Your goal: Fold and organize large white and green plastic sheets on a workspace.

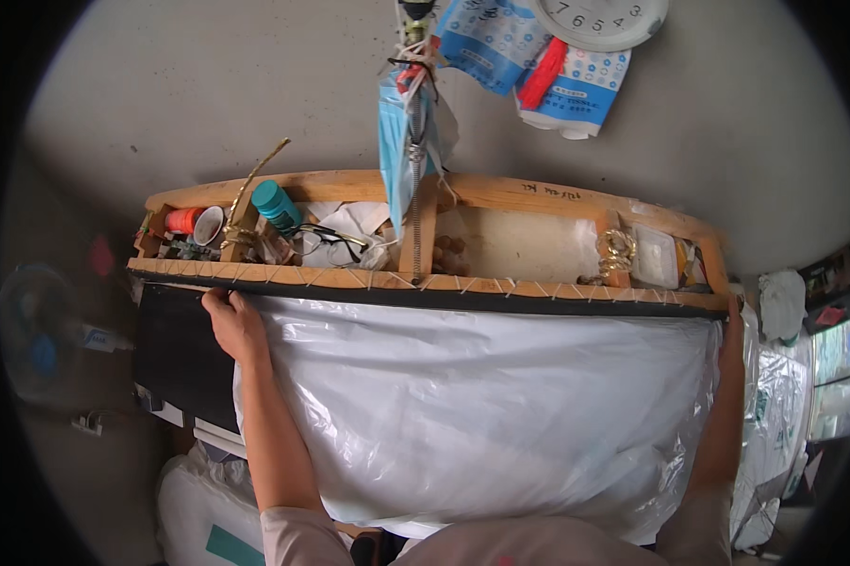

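A white plastic sheet [500,406] spreads in front of me, its upper edge along a black strip [500,301] laced with white cord to a long wooden frame [538,193]. At the sheet's upper left corner, my left hand [236,328] is closed, with its fingertips pinching the edge just below the strip. My right hand [732,330] is at the opposite corner, beside the frame's right end. It shows nearly edge-on, and its fingers are mostly hidden.
Compartments in the frame hold a teal bottle [276,206], eyeglasses [335,240], an orange spool [183,220] and a clear box [653,257]. A spring [415,208] and a blue face mask [398,132] hang over the middle. Behind are a wall clock [606,21] and tissue packs [576,99].
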Action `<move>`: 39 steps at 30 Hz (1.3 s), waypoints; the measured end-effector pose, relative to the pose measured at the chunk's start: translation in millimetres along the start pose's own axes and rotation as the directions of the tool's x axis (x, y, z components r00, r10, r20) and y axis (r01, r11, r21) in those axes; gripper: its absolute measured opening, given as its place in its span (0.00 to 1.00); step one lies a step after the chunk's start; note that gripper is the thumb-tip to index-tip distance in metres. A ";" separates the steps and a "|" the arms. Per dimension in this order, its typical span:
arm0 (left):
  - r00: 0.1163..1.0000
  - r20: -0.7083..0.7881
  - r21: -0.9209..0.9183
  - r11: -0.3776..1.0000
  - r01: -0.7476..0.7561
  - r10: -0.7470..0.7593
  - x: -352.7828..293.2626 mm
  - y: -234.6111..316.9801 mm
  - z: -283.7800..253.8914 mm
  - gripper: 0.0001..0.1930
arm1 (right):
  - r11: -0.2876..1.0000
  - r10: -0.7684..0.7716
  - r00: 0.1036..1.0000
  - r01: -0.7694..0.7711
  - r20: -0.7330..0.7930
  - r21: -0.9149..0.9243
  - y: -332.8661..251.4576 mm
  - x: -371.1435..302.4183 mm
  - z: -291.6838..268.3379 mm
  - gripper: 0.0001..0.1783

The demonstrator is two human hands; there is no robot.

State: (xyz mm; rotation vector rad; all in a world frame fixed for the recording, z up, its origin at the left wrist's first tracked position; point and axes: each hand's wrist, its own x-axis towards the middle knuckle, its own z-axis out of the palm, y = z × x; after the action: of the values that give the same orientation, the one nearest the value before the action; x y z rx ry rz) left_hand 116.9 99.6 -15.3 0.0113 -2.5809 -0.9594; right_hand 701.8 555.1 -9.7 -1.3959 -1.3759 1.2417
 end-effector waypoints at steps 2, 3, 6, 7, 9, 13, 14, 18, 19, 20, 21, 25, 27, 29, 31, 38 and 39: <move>0.998 -0.041 -0.019 0.999 -0.049 0.048 9.9 -19.5 10.0 0.13 | 0.999 0.040 0.998 -0.039 0.054 -0.007 -3.1 12.3 -4.9 0.38; 0.996 -0.055 -0.040 0.996 -0.075 0.073 14.2 -33.3 8.5 0.14 | 0.987 0.160 0.984 -0.162 0.078 0.021 -12.5 8.6 10.2 0.36; 0.988 -0.034 -0.142 0.978 -0.153 0.150 12.6 -50.6 -5.5 0.15 | 0.946 0.217 0.976 -0.206 0.018 -0.249 -26.1 0.6 24.5 0.31; 0.985 0.011 -0.184 0.968 -0.169 0.174 0.1 -34.9 -2.8 0.14 | 0.915 -0.056 0.972 -0.041 -0.228 -0.401 17.2 25.3 3.1 0.33; 0.860 -0.278 -0.327 0.800 -0.503 0.427 -33.8 -32.0 -18.8 0.10 | 0.865 -0.294 0.928 0.155 -0.230 -0.478 25.7 -5.3 44.0 0.38; 0.940 -0.268 -0.823 0.558 -0.109 -0.212 -43.7 25.0 -137.7 0.15 | 0.873 -0.363 0.908 0.252 -0.209 -0.418 49.7 -31.0 26.7 0.30; 0.940 -0.335 -0.755 0.616 -0.225 -0.068 -29.7 14.4 -146.0 0.15 | 0.911 -0.336 0.920 0.264 -0.200 -0.316 44.0 -32.1 19.4 0.28; 0.448 -0.095 0.050 0.453 -0.890 0.889 -87.9 65.4 -141.3 0.11 | 0.861 -0.469 0.873 0.420 -0.130 -0.288 68.4 -24.1 9.8 0.25; 0.260 0.256 0.049 0.257 -0.965 0.931 -110.3 58.6 -133.5 0.11 | 0.882 -0.405 0.906 0.352 -0.121 -0.314 60.6 -32.5 16.4 0.24; 0.367 0.447 0.080 0.373 -0.925 0.816 -114.9 35.9 -129.3 0.13 | 0.899 -0.336 0.935 0.285 -0.109 -0.332 51.9 -42.2 23.4 0.23; 0.455 0.607 0.142 0.475 -0.868 0.652 -108.8 1.4 -126.3 0.15 | 0.860 -0.426 0.904 0.390 -0.042 -0.328 50.8 -53.6 31.3 0.24; 0.951 0.286 0.408 0.883 -0.231 0.117 -47.1 -151.8 -160.2 0.22 | 0.866 -0.405 0.815 0.487 0.413 -0.112 19.5 -193.9 98.6 0.24; 0.990 0.109 0.589 0.796 -0.141 0.095 -20.7 -254.6 -174.2 0.14 | 0.832 -0.459 0.777 0.546 0.431 -0.098 7.2 -243.1 115.2 0.23; 0.961 0.048 0.174 0.946 -0.275 0.271 -40.8 -204.4 -151.0 0.20 | 0.909 -0.369 0.868 0.412 0.332 -0.065 8.8 -257.8 129.8 0.22; 0.828 0.325 -0.440 0.848 -0.297 0.458 -122.7 -57.5 -118.8 0.21 | 0.905 -0.372 0.868 0.418 0.328 -0.081 8.8 -261.9 139.9 0.21; 0.234 0.515 -0.628 0.548 -0.552 0.825 -331.3 125.0 -77.6 0.06 | 0.327 -0.714 0.590 0.758 0.378 -0.565 -10.5 -203.5 89.6 0.21; 0.250 0.602 -0.652 0.648 -0.393 0.758 -337.8 117.8 -83.1 0.04 | 0.339 -0.622 0.727 0.586 0.292 -0.736 2.6 -176.9 66.2 0.19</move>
State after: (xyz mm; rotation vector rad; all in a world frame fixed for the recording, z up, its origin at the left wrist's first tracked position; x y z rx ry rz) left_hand 473.9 184.8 -2.4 -1.9193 -2.6005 -1.2897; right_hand 650.6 373.2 -6.5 -1.1728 -2.3010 0.0080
